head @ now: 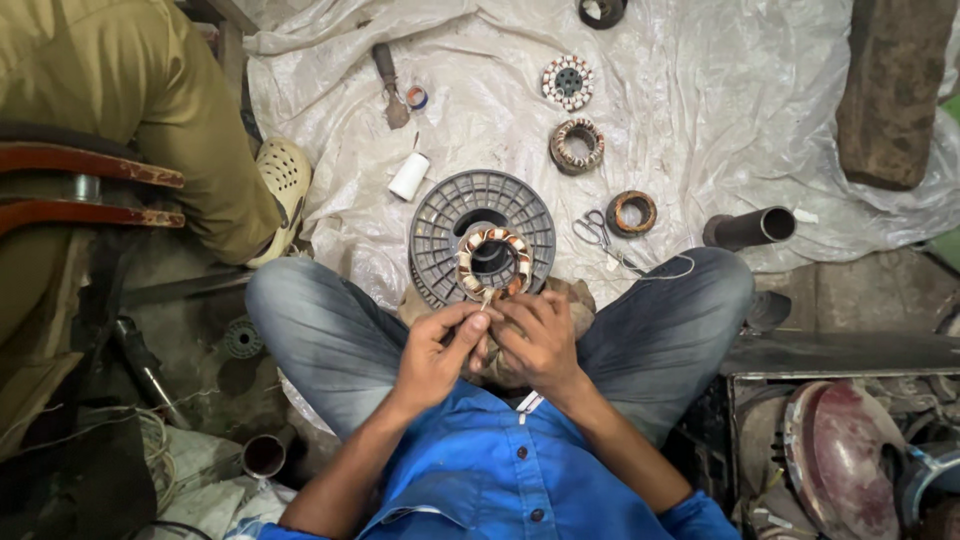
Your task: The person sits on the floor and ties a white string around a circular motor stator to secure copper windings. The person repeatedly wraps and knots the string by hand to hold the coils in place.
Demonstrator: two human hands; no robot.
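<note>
So the person in the blue shirt is sitting cross-legged on the floor, and both hands are working a round copper-wound stator ring with white insulation point(494, 262), which is sitting just above the lap, over a grey plastic spool point(440, 215). The left hand point(437, 352) is curling shut, thumb and fingers pinching the ring's lower edge. The right hand point(540, 335) is pressing in beside it, fingers bent on the same spot. Steel scissors point(596, 230) are lying nearby on the crinkled white plastic sheet point(700, 100), along with a second wound coil ring point(576, 145).
</note>
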